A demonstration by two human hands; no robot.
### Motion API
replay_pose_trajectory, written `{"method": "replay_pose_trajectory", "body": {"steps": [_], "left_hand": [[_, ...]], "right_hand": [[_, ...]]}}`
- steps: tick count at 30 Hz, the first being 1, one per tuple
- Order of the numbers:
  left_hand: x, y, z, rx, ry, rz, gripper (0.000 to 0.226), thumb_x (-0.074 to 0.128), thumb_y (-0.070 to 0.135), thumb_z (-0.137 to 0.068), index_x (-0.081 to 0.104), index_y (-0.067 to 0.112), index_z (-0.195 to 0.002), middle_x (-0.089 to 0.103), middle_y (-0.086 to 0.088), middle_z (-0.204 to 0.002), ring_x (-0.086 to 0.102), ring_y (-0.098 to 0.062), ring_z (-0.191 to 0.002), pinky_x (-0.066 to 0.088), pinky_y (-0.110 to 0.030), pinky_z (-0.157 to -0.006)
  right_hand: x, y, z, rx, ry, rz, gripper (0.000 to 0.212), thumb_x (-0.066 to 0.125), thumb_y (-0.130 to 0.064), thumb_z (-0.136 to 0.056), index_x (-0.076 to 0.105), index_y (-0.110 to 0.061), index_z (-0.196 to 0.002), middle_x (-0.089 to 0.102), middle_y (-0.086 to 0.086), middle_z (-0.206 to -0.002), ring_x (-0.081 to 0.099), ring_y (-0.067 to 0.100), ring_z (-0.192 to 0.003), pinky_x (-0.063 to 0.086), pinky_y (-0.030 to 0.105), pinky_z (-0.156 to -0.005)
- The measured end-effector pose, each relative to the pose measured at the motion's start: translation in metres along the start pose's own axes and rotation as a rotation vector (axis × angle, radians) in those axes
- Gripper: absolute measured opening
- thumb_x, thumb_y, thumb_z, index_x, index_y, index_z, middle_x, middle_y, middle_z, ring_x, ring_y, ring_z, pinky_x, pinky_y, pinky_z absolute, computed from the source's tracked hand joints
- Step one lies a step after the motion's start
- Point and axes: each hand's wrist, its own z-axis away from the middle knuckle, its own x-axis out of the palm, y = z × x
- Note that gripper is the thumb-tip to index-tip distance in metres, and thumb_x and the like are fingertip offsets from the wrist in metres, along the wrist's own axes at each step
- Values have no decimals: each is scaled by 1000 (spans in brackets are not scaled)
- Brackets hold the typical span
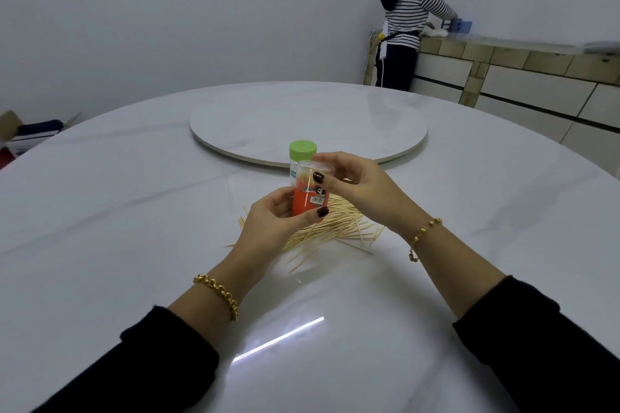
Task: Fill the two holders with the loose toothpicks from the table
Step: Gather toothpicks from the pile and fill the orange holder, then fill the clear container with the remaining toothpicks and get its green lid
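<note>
My left hand (pixel 271 221) grips a clear toothpick holder with an orange base (pixel 302 203), held upright above the table. My right hand (pixel 352 184) pinches the holder's clear top (pixel 310 167) with thumb and fingers. Toothpicks stand inside the held holder. Just behind it a second holder with a green lid (pixel 303 149) stands on the table. A heap of loose toothpicks (pixel 339 228) lies on the table under and to the right of my hands.
The white round table (pixel 134 211) carries a raised turntable (pixel 308 124) in its middle. A person in a striped top (pixel 407 17) stands at a tiled counter (pixel 520 57) at the back right. A cardboard box (pixel 23 134) sits at the far left.
</note>
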Motion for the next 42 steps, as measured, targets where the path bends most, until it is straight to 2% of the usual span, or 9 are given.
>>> {"method": "replay_pose_trajectory", "body": {"steps": [3, 9, 13, 18, 25, 28, 33, 39, 42], "left_hand": [[1, -1, -2, 15, 3, -7, 60, 80, 22, -61, 62, 13, -118, 73, 1, -102, 69, -11, -95, 54, -20, -79], [-6, -4, -14, 62, 26, -183, 77, 84, 28, -59, 54, 19, -129, 68, 6, -113, 63, -6, -105, 50, -24, -94], [-16, -6, -27, 165, 120, -358, 69, 85, 24, -65, 54, 23, -127, 63, 12, -114, 60, -1, -105, 47, -18, -92], [-22, -13, -47, 253, 228, -489, 51, 79, 15, -75, 55, 26, -119, 59, 7, -121, 56, -2, -103, 44, -18, -91], [-13, -17, -90, 252, 258, -580, 76, 78, 20, -76, 38, 19, -139, 50, 1, -133, 48, -13, -121, 39, -26, -99], [-10, -22, -103, 196, 225, -596, 83, 79, 20, -75, 31, 19, -144, 46, 0, -138, 43, -14, -126, 34, -22, -96], [-7, -26, -116, 142, 144, -600, 89, 78, 15, -75, 25, 18, -147, 45, 2, -139, 44, -13, -122, 35, -20, -89], [-4, -30, -126, 146, 135, -561, 70, 75, 17, -79, 38, 16, -138, 56, 5, -118, 53, -8, -101, 38, -11, -71], [-4, -32, -128, 157, 150, -572, 60, 74, 17, -80, 43, 14, -131, 55, 6, -111, 53, -8, -97, 38, -8, -66]], "right_hand": [[0, 0, 0, 1, 31, -4, 41, 67, -25, -87, 60, -15, -126, 67, -2, -115, 62, 7, -107, 51, 26, -94], [-14, 2, -6, 9, 108, 37, 40, 68, -23, -87, 60, -15, -126, 66, -1, -115, 62, 5, -102, 52, 17, -85], [-29, 13, -13, 39, 206, 92, 41, 66, -18, -88, 58, -16, -128, 63, -1, -118, 59, 7, -104, 50, 24, -92], [-30, 39, -27, 51, 286, 213, 47, 66, -13, -89, 53, -15, -133, 59, 0, -126, 54, 11, -114, 42, 11, -85], [-21, 64, -43, -39, 345, 293, 51, 54, 7, -88, 47, -8, -137, 51, 8, -131, 48, 16, -121, 45, 25, -99], [-16, 74, -51, -85, 320, 330, 53, 53, 8, -87, 47, -8, -137, 51, 6, -131, 47, 15, -122, 45, 34, -102], [-11, 82, -63, -106, 267, 344, 51, 53, 7, -87, 49, -7, -135, 53, 7, -131, 50, 17, -121, 45, 38, -103], [-11, 84, -73, -76, 232, 359, 48, 56, 0, -91, 48, -6, -137, 52, 10, -138, 49, 20, -127, 42, 38, -106], [-12, 83, -73, -30, 221, 338, 51, 55, -4, -93, 42, -8, -142, 45, 8, -144, 43, 18, -133, 37, 31, -110]]}}
